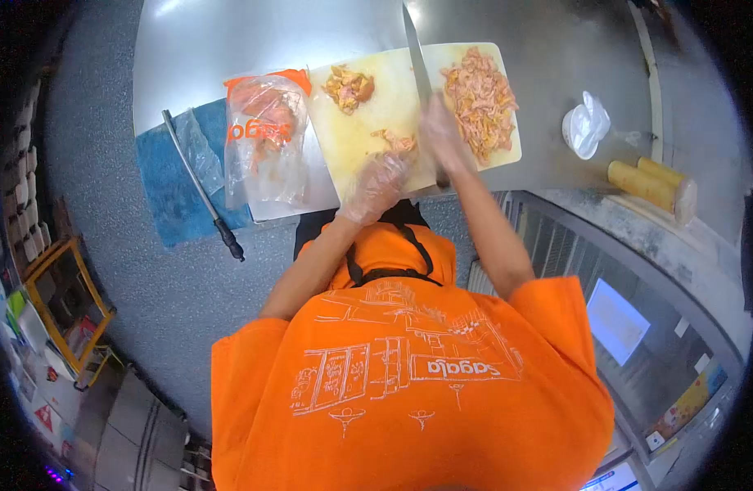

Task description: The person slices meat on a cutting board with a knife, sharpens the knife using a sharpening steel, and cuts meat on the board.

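A white cutting board (356, 146) lies on the steel table. My right hand (444, 137) is closed round a long knife (417, 59), its blade pointing away from me across the board. In a clear plastic glove, my left hand (380, 184) rests at the board's near edge, against a small heap of meat pieces (395, 140); its fingertips look curled over the near side of that heap. Chopped meat (480, 102) is spread on the board's right part. Another pile of meat (349, 88) sits at the upper left of the board.
Left of the board are a plastic bag with orange print (268, 139), a blue cloth (176, 176) and a metal rod with a black handle (198, 176). To the right stand a white container with plastic film (585, 127) and yellowish rolls (642, 186).
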Motion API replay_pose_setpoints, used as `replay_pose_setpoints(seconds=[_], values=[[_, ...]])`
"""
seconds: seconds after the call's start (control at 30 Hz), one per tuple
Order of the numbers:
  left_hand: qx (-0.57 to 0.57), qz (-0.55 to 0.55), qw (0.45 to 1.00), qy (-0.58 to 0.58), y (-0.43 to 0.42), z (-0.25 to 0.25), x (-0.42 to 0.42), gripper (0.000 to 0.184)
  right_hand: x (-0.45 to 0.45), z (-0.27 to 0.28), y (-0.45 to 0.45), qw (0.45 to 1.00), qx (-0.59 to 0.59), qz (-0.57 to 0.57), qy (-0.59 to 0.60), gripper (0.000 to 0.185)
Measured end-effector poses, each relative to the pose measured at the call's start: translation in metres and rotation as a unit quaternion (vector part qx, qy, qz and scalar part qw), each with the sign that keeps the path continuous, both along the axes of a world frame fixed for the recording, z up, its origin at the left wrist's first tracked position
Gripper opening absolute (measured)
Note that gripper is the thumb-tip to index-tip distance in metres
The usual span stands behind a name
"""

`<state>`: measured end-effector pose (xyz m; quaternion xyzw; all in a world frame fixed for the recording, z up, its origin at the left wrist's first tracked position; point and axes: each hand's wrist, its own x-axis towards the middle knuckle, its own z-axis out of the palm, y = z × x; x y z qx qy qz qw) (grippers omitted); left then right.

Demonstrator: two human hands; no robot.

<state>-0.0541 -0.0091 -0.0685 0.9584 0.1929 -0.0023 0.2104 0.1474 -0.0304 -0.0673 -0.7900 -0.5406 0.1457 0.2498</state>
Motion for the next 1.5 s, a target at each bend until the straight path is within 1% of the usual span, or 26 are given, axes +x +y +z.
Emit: replay_pose_setpoints(seconds=[0.03, 0.07, 0.1, 0.17, 0.2, 0.27, 0.3, 0.37, 0.4, 0.47, 0.5, 0.6, 0.7, 0.8, 0.9, 0.93, 0.97, 1.0, 1.1, 1.13, 1.23, 1.27, 1.33, 1.37, 1.43, 1.5], values=[[0.02, 0.032, 0.998, -0.04, -0.002, 0.001, 0.001, 0.035, -0.002, -0.023, -0.034, 0.967, 0.086, 0.088, -0.225, 0.036], [0.041, 0.061, 0.994, -0.079, -0.002, 0.0, 0.001, 0.036, -0.021, 0.013, -0.058, 0.994, -0.016, 0.039, -0.101, 0.034], [0.066, 0.088, 0.987, -0.119, 0.002, 0.0, 0.005, 0.038, -0.038, 0.05, -0.077, 0.993, -0.115, -0.012, 0.023, 0.033], [-0.003, 0.167, 0.973, -0.157, 0.005, -0.002, 0.026, 0.03, -0.031, 0.045, -0.115, 0.983, -0.176, -0.044, 0.012, 0.024], [-0.038, 0.203, 0.963, -0.175, 0.007, -0.005, 0.036, 0.027, -0.024, 0.048, -0.119, 0.979, -0.188, -0.077, 0.024, 0.022], [-0.085, 0.171, 0.979, -0.07, 0.02, -0.01, 0.04, 0.029, -0.014, 0.061, -0.124, 0.965, -0.212, -0.147, 0.051, 0.021], [-0.107, 0.151, 0.983, -0.017, 0.025, -0.009, 0.039, 0.031, -0.013, 0.063, -0.127, 0.966, -0.203, -0.139, 0.073, 0.021], [-0.052, 0.12, 0.991, 0.038, 0.035, 0.023, 0.043, 0.036, -0.017, 0.065, -0.132, 0.967, -0.183, -0.127, 0.121, 0.023], [-0.021, 0.107, 0.992, 0.063, 0.042, 0.036, 0.046, 0.039, -0.018, 0.06, -0.136, 0.974, -0.156, -0.119, 0.109, 0.024], [-0.032, 0.106, 0.994, -0.011, 0.05, 0.044, 0.042, 0.038, -0.023, 0.047, -0.147, 0.985, -0.105, -0.104, 0.087, 0.025], [-0.038, 0.105, 0.993, -0.047, 0.054, 0.049, 0.04, 0.038, -0.023, 0.046, -0.148, 0.982, -0.106, -0.118, 0.103, 0.025], [-0.206, 0.168, 0.964, -0.025, 0.06, 0.06, 0.037, 0.029, -0.023, 0.047, -0.153, 0.97, -0.115, -0.149, 0.151, 0.025], [-0.396, 0.289, 0.87, -0.05, 0.056, 0.061, 0.042, 0.025, -0.021, 0.052, -0.157, 0.962, -0.127, -0.161, 0.179, 0.026], [-0.275, 0.241, 0.914, -0.174, 0.047, 0.058, 0.047, 0.033, -0.016, 0.058, -0.16, 0.96, -0.121, -0.168, 0.191, 0.026], [-0.127, 0.129, 0.946, -0.269, 0.036, 0.045, 0.058, 0.039, -0.007, 0.053, -0.162, 0.96, -0.094, -0.168, 0.205, 0.026], [-0.067, 0.075, 0.979, -0.18, 0.028, 0.035, 0.055, 0.042, -0.005, 0.054, -0.162, 0.961, -0.088, -0.169, 0.201, 0.026], [-0.005, 0.02, 0.996, -0.089, 0.019, 0.026, 0.05, 0.046, -0.004, 0.055, -0.163, 0.962, -0.082, -0.169, 0.198, 0.026], [0.057, -0.034, 0.998, 0.002, 0.013, 0.021, 0.045, 0.049, -0.005, 0.057, -0.163, 0.963, -0.089, -0.165, 0.193, 0.025], [-0.016, -0.04, 0.993, -0.106, -0.006, 0.035, 0.03, 0.051, -0.007, 0.061, -0.153, 0.966, -0.101, -0.155, 0.182, 0.023], [-0.057, -0.04, 0.998, 0.004, -0.007, 0.039, 0.029, 0.046, -0.011, 0.062, -0.15, 0.966, -0.107, -0.151, 0.183, 0.022], [-0.008, 0.002, 0.988, -0.152, -0.013, 0.037, 0.033, 0.04, -0.024, 0.061, -0.143, 0.968, -0.138, -0.113, 0.177, 0.024], [0.019, -0.004, 0.988, -0.155, -0.01, 0.036, 0.034, 0.039, -0.029, 0.059, -0.143, 0.968, -0.152, -0.096, 0.175, 0.025], [0.07, -0.016, 0.984, -0.16, -0.004, 0.036, 0.037, 0.036, -0.027, 0.055, -0.144, 0.966, -0.162, -0.119, 0.162, 0.024], [0.071, -0.021, 0.987, -0.143, -0.004, 0.037, 0.036, 0.034, -0.023, 0.053, -0.144, 0.966, -0.166, -0.129, 0.153, 0.023], [0.074, -0.029, 0.991, -0.109, -0.003, 0.04, 0.035, 0.031, -0.018, 0.045, -0.14, 0.975, -0.132, -0.11, 0.141, 0.022], [0.051, -0.033, 0.995, -0.082, 0.0, 0.041, 0.035, 0.031, -0.022, 0.045, -0.137, 0.979, -0.12, -0.094, 0.137, 0.022]])
